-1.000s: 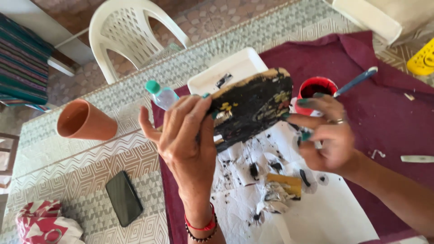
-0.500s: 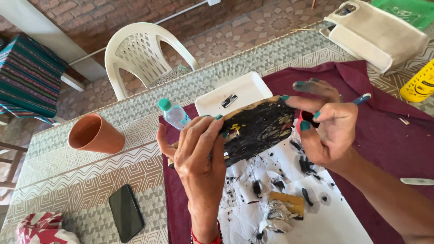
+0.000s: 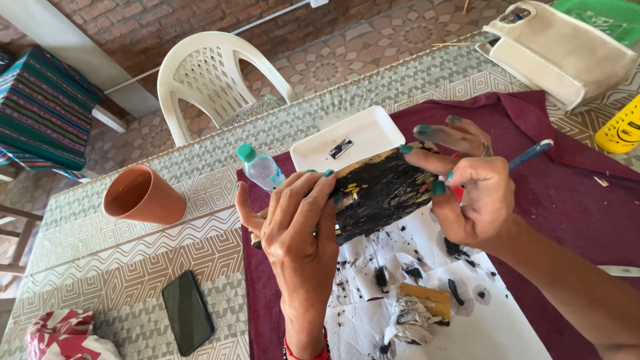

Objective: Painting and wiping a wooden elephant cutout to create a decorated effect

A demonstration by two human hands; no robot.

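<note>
A black-painted block [image 3: 383,193] with small yellow marks is held up over the table between both hands. My left hand [image 3: 297,230] grips its left end, fingers curled over the edge. My right hand [image 3: 467,190] grips its right end and also holds a blue-handled brush [image 3: 531,154] that sticks out to the right. Under the block lies white paper [image 3: 440,313] spattered with black paint, on a maroon cloth [image 3: 573,207]. A small wooden block [image 3: 427,300] and a crumpled paint-stained wad [image 3: 407,321] rest on the paper.
A white tray [image 3: 363,133] and a small green-capped bottle [image 3: 260,167] stand behind the block. A terracotta pot [image 3: 143,195] and a black phone [image 3: 188,311] lie to the left. A white plastic chair [image 3: 213,80], a beige bag [image 3: 567,50] and a yellow object [image 3: 620,130] are around.
The block has come lower and turned flatter. My right hand moved from below its right end to grip over that end; the red cup is now hidden behind it.
</note>
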